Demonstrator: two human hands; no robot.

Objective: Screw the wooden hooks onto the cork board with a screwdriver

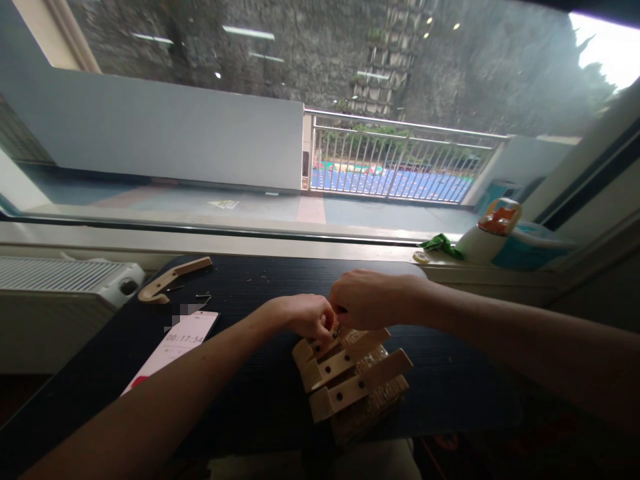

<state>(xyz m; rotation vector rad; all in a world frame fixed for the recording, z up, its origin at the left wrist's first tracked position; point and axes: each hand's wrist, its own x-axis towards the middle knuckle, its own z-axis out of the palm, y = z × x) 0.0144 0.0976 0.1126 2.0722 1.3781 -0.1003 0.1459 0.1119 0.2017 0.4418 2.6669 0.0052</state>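
A light wooden assembly of slotted blocks with dark screw holes stands on the black table, near its front edge. My left hand is curled at the assembly's top left corner, fingers pinched together on something too small to make out. My right hand is closed just beside it, knuckles up, over the top of the same piece. The two hands touch each other above the wood. What the fingertips grip is hidden.
A curved wooden part lies at the table's back left with small dark screws beside it. A phone showing a timer lies left of my forearm. A white radiator stands left. A white bottle and green cloth sit on the sill.
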